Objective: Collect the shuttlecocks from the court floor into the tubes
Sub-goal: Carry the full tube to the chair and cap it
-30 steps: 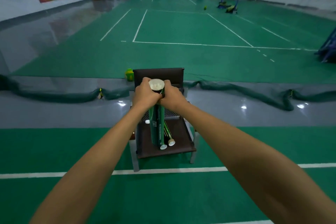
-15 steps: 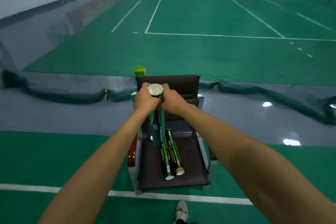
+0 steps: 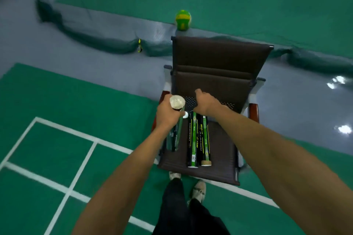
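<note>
Our left hand point(image 3: 168, 112) grips a shuttlecock-filled tube point(image 3: 174, 139) at the chair point(image 3: 219, 57) seat's left edge; two tubes point(image 3: 198, 139) lie alongside; our right hand point(image 3: 206, 101) hovers, grasp unclear.

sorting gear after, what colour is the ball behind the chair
The ball is green with yellow bands; the head view shows it best.

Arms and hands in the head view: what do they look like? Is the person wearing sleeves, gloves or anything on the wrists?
Both forearms are bare as far up as the frame shows, with no sleeves in view. The left hand and right hand have no gloves, and no watch, band or ring can be seen. Below them are dark trousers and light shoes.
</note>
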The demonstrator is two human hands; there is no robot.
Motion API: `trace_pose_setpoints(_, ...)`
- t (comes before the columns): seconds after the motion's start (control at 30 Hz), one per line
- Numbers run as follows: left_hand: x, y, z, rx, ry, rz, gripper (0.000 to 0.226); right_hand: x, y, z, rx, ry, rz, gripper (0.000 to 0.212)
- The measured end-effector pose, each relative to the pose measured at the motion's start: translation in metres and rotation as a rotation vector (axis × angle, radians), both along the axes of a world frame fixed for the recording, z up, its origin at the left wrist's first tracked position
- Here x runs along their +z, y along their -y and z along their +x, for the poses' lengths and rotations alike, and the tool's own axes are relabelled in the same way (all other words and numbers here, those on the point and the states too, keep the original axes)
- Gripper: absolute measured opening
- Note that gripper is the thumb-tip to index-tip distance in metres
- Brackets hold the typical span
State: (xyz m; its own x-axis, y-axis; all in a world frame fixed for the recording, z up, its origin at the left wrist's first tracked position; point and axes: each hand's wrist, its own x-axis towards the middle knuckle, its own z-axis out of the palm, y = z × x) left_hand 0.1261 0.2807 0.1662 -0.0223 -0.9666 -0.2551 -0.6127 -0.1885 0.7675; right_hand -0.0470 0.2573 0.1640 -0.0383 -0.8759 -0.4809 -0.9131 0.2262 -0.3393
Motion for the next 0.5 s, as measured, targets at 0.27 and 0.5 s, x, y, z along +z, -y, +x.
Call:
trace_pose_setpoints(0.27,-0.125,0.021,0.000,-0.053,0.050,0.071,0.060,-0.147,0.048,0.019,0.044,0.001,0.114,0.051)
trace_pose_setpoints(0.5,-0.216,0.079,-0.006,-0.062,0.063,0.182,0.057,-0.264,0.089,0.029,0.082,-0.028,0.175,0.052)
